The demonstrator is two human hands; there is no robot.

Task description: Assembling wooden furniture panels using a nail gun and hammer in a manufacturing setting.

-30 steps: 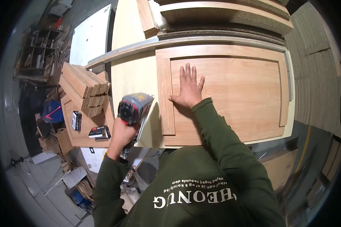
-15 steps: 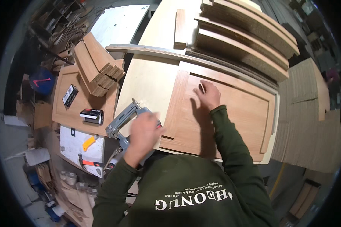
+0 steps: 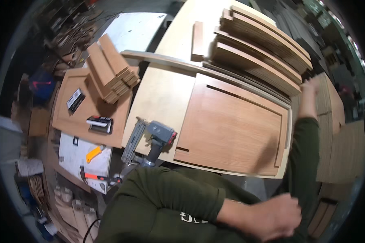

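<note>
Left hand [image 3: 278, 216] at lower right of frame, loosely curled, holding nothing. Right hand [image 3: 310, 87] blurred at upper right by stacked boards [image 3: 263, 44]; grip impossible to tell. Nail gun [image 3: 152, 139] lying unheld at centre left on the desk [image 3: 160, 95], beside the cabinet door [image 3: 231, 129].

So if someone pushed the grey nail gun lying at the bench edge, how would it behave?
The grey nail gun looks metal-bodied, so probably heavy for its size and stiff. It lies on its side on the pale plywood bench, so it would likely slide rather than roll. Its handle sits near the edge, so a push toward the person might tip it off.
</note>
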